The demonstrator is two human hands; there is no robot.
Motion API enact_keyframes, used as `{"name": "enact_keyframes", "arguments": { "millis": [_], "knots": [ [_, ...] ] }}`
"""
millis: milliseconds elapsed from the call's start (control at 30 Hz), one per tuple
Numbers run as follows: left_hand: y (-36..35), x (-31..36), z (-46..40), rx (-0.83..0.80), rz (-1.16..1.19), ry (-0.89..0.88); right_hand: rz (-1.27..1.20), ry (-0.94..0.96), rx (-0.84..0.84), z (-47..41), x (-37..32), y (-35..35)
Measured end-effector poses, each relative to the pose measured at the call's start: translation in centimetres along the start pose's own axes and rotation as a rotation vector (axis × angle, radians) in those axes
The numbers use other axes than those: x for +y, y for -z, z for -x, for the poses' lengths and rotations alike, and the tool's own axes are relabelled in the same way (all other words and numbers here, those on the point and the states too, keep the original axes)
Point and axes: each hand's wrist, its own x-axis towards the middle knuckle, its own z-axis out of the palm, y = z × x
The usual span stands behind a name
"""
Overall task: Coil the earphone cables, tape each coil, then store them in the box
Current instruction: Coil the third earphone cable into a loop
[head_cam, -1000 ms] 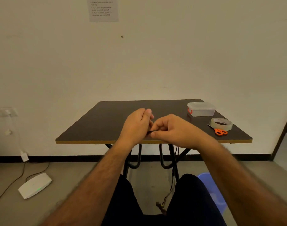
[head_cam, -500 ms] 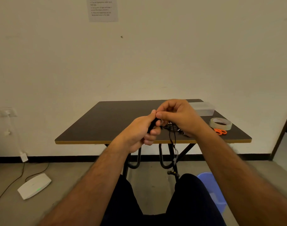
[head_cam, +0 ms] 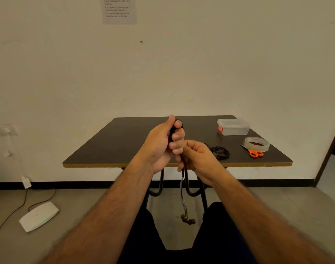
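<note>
My left hand (head_cam: 161,143) is closed around black loops of an earphone cable (head_cam: 182,191), raised over the near edge of the dark table (head_cam: 124,141). My right hand (head_cam: 199,157) sits just below and right of it, pinching the same cable, whose loose end hangs down with the earbuds between my knees. A second black earphone cable (head_cam: 220,152) lies bundled on the table right of my right hand. The clear lidded box (head_cam: 233,127) with a red latch stands at the back right. A clear tape roll (head_cam: 257,143) and orange scissors (head_cam: 255,153) lie at the right.
A white router (head_cam: 39,216) with a green light lies on the floor at the left, its cords running to a wall socket (head_cam: 5,129). A printed sheet (head_cam: 119,9) is stuck on the wall. A dark door frame (head_cam: 328,155) stands at the right.
My left hand has risen with more cable wound on it. My right hand has dropped from above the bundle to below the left hand, uncovering the second cable on the table.
</note>
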Motion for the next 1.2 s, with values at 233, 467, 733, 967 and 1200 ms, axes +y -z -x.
{"name": "enact_keyframes", "arguments": {
  "millis": [233,467,733,967,1200],
  "knots": [
    [0.1,-0.1,-0.4,0.178,-0.097,-0.231,-0.077,-0.169,-0.053,2.0,0.2,-1.4],
    [0.9,-0.7,-0.7,0.279,-0.470,-0.450,0.071,-0.210,-0.164,2.7,-1.3,-1.8],
    [1.9,-2.0,-0.7,0.335,-0.960,-0.284,0.470,-0.103,-0.160,2.3,-4.9,0.1],
    [1.3,-1.5,0.1,0.072,-0.965,0.052,0.805,0.095,-0.153,1.2,-7.4,1.9],
    [0.6,-1.2,0.5,-0.043,-0.490,0.256,0.553,0.199,-0.143,0.5,-8.0,2.9]
  ]
}}
